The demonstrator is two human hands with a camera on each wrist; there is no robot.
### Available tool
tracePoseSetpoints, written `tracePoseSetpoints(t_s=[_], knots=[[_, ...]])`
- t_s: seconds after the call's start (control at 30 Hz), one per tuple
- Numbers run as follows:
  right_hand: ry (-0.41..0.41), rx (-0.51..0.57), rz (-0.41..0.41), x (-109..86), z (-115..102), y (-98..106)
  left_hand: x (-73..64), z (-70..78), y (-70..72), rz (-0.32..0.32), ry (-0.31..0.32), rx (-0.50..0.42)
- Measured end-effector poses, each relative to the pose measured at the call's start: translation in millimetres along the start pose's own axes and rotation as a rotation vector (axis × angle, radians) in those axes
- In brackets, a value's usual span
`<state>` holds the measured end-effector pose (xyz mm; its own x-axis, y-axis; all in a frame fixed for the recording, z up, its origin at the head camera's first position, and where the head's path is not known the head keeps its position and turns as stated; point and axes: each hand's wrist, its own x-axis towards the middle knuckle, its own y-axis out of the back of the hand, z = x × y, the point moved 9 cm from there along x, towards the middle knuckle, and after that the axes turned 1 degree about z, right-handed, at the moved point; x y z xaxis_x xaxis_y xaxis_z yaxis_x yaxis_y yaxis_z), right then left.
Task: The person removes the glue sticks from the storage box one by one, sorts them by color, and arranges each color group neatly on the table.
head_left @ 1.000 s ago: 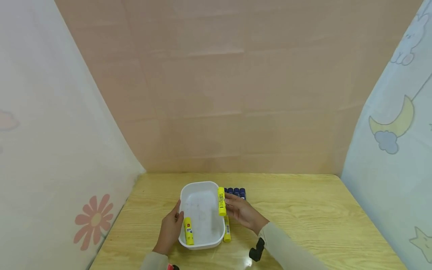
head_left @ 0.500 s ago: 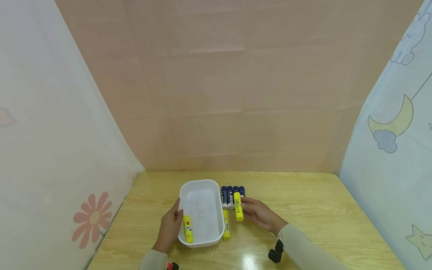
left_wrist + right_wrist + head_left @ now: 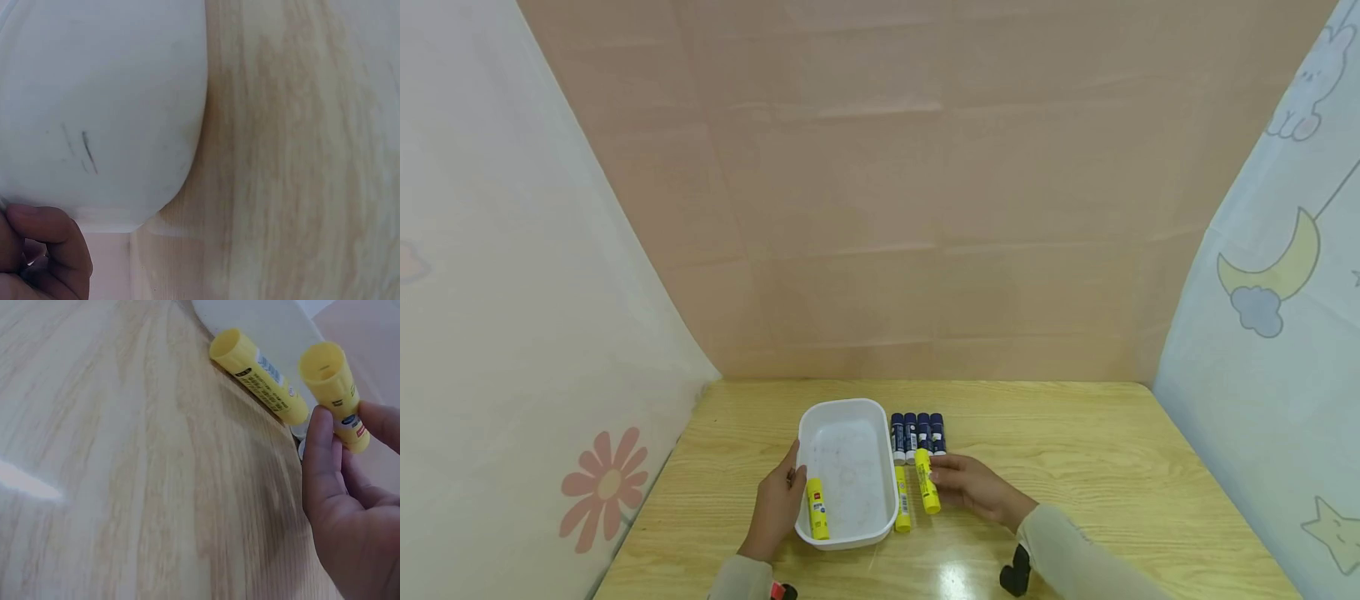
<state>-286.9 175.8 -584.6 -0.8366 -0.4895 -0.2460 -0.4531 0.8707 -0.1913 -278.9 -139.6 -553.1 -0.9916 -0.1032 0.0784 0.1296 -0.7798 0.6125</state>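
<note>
My left hand (image 3: 777, 504) grips the left rim of a white plastic basin (image 3: 850, 458); the left wrist view shows its fingers (image 3: 53, 234) curled at the edge. One yellow glue stick (image 3: 817, 510) lies inside, along the basin's left wall. My right hand (image 3: 977, 486) pinches another yellow glue stick (image 3: 928, 482) between thumb and fingers, tilted, just right of the basin. Between the two, a third yellow glue stick (image 3: 902, 500) lies on the table against the basin's right side. In the right wrist view, the held stick (image 3: 334, 394) points its hollow end toward the camera.
Several dark blue glue sticks (image 3: 917, 435) with white ends lie in a row beyond the held stick, right of the basin. The wooden table (image 3: 1060, 450) extends to the right. Printed white sheets (image 3: 1262, 400) flank both sides, with a beige sheet (image 3: 925, 208) behind.
The right hand has carried its yellow glue stick from over the basin's right rim to the right, then lowered it toward me. The left hand stays on the basin.
</note>
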Motion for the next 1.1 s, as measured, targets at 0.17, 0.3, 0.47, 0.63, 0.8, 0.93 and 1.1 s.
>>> tracePoseSetpoints(t_s=[0.17,0.3,0.47,0.63,0.8,0.93,1.1], knots=[[-0.007,-0.015,-0.009,0.3,3,-7,0.4,0.4,0.5,0.004,-0.004,-0.01],[-0.008,-0.018,0.0,0.1,3,-9,0.7,0.3,0.5,0.006,0.001,-0.012],[-0.009,-0.042,0.025,1.1,3,-10,1.0,-1.0,-0.6,0.0,0.013,-0.006],[-0.001,-0.064,0.045,1.8,3,-11,1.7,-2.2,-1.7,-0.001,0.017,-0.008],[0.008,-0.088,0.059,0.5,1,-12,1.9,-2.0,-1.6,0.001,0.017,-0.013],[0.017,-0.12,0.081,0.4,1,-14,2.0,-1.5,-1.3,0.001,0.014,-0.01],[0.025,-0.129,0.088,0.4,2,-17,0.9,-0.3,-0.1,0.0,0.007,-0.009]])
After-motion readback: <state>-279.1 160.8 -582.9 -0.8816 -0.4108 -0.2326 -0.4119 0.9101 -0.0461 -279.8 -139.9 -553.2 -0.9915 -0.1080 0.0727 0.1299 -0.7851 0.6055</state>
